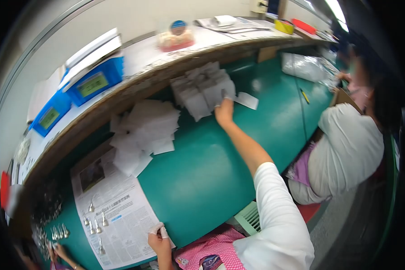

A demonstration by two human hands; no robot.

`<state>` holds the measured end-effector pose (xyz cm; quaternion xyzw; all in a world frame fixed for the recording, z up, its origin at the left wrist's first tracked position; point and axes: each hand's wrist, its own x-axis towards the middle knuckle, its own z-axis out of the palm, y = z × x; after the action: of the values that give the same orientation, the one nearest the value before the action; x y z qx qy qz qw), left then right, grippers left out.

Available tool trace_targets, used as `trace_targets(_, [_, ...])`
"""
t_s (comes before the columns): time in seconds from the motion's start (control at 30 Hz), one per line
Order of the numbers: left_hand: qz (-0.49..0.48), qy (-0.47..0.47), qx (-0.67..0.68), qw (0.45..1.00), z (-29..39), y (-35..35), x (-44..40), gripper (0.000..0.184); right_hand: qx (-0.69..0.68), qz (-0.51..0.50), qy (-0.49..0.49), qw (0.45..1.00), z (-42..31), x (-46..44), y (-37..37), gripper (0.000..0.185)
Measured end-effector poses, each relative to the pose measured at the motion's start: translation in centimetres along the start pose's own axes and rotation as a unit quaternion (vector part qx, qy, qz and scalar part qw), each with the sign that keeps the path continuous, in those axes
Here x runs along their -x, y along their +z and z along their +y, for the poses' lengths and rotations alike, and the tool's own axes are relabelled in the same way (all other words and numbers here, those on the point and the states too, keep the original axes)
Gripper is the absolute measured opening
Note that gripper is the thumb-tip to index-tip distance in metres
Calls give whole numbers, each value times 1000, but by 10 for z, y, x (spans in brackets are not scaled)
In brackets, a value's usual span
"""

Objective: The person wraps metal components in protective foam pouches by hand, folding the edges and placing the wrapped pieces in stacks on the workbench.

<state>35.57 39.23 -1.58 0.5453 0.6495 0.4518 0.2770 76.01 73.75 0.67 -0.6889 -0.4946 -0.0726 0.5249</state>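
Note:
My right hand [224, 109] reaches far across the green table to a bundle of white translucent sheets or small bags [200, 92]. White covers show on its fingertips, and the fingers grip the bundle's right edge. Near the table's front edge, my left hand [159, 240] is over the right border of a newspaper [126, 225]. Its covered fingertips are pinched together, and whatever they hold cannot be made out. Several small shiny metal pieces with pale ends [94, 222] lie on the newspaper. Between newspaper and bundle spreads a loose pile of white sheets [146, 130].
One single white slip [247, 101] lies right of the bundle. A clear plastic bag [303, 67] and a yellow pen [305, 96] are farther right, near a seated co-worker [346, 148]. Another person's hands [58, 253] hold small parts at lower left. Blue bins [94, 83] stand on the shelf.

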Motion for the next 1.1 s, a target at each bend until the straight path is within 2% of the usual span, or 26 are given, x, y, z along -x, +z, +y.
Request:
trace_targets(0.03, [7, -8, -2, 1000, 2, 1, 0, 13, -23, 1, -14, 1000, -4, 9, -1, 51])
trace_targets(0.17, [-14, 30, 8, 999, 0, 1, -1, 16, -157, -124, -64, 978, -42, 56, -29, 33])
trace_targets(0.23, [-32, 37, 15, 999, 3, -2, -1, 17, -201, -233, -143, 941, -60, 88, -46, 28])
trace_targets(0.37, [-77, 50, -12, 996, 24, -14, -6, 19, -183, -397, -317, 842, -94, 137, -90, 28])
trace_targets(0.47, [-78, 89, -23, 993, 34, -15, -10, 19, -169, -469, -343, 796, -103, 165, -102, 27])
trace_targets(0.57, [-78, 94, -9, 992, 38, -12, -12, 18, -95, -467, -361, 802, -102, 189, -104, 25])
trace_targets(0.67, [-76, 82, -18, 994, 33, -9, -16, 16, -83, -441, -358, 819, -101, 196, -104, 23])
trace_targets(0.77, [-38, 173, -25, 984, 7, -2, -21, 15, -79, -434, -363, 820, -98, 200, -98, 22])
trace_targets(0.83, [-23, 188, -77, 979, 9, -4, -20, 14, -96, -427, -371, 819, -85, 205, -84, 21])
trace_targets(1.1, [-29, 140, -29, 989, 6, -3, -21, 14, -119, -411, -355, 831, -110, 193, -93, 22])
